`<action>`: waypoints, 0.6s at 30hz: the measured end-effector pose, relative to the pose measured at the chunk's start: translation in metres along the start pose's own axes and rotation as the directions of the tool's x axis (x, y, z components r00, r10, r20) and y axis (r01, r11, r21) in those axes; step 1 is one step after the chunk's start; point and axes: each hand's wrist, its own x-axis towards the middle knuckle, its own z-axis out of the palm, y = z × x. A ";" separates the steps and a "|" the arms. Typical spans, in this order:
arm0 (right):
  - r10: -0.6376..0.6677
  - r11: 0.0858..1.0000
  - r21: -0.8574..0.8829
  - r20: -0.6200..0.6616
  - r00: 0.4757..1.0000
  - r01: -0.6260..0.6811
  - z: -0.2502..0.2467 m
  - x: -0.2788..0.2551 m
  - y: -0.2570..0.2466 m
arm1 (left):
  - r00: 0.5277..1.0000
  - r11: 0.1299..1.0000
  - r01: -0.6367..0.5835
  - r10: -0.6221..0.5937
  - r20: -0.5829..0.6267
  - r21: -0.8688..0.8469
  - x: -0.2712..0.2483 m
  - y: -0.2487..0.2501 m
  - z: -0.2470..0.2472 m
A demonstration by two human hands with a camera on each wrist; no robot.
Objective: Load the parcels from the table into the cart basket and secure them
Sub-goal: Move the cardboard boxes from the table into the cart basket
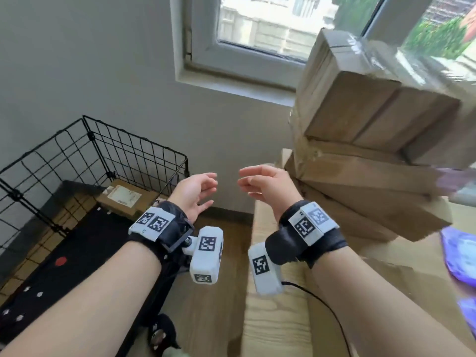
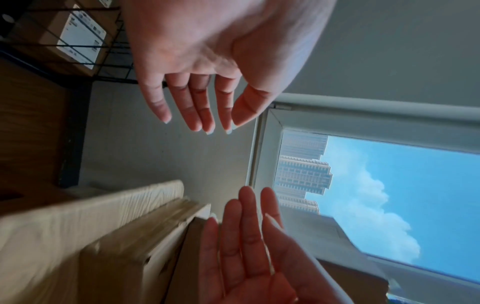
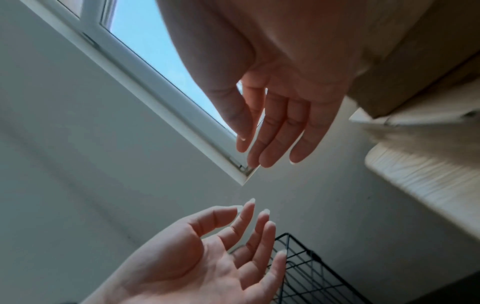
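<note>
Head: left hand (image 1: 195, 191) and right hand (image 1: 265, 186) both empty, fingers loosely spread, between basket (image 1: 85, 153) and desk (image 1: 275, 292). One parcel (image 1: 126, 197) in basket, roughly four stacked (image 1: 365, 150) right on desk. Stiff cardboard, probably light; take by opposite sides. Left wrist: fingers (image 2: 197, 107) relaxed, touching nothing. Right wrist: same (image 3: 272, 131).

A parcel (image 1: 123, 198) sat in the cart basket (image 1: 108, 148) at left, stacked parcels (image 1: 365, 155) stood on the tabletop (image 1: 278, 292) at right, below the window (image 1: 257, 34).
</note>
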 end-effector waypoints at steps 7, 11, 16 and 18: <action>0.039 0.998 0.057 -0.193 0.980 -0.028 -0.102 -0.084 0.048 | 0.997 0.995 0.039 -0.044 0.060 0.087 -0.064 -0.049 0.076; 0.102 0.991 0.114 -0.340 0.935 -0.067 -0.158 -0.119 0.083 | 0.991 0.986 0.083 -0.097 0.090 0.143 -0.083 -0.080 0.115; 0.288 0.955 0.192 -0.429 0.856 -0.225 -0.202 -0.146 0.125 | 0.969 0.951 0.181 -0.215 0.119 0.249 -0.103 -0.115 0.150; 0.349 0.934 0.237 -0.441 0.827 -0.268 -0.209 -0.152 0.139 | 0.958 0.930 0.206 -0.255 0.132 0.304 -0.109 -0.122 0.162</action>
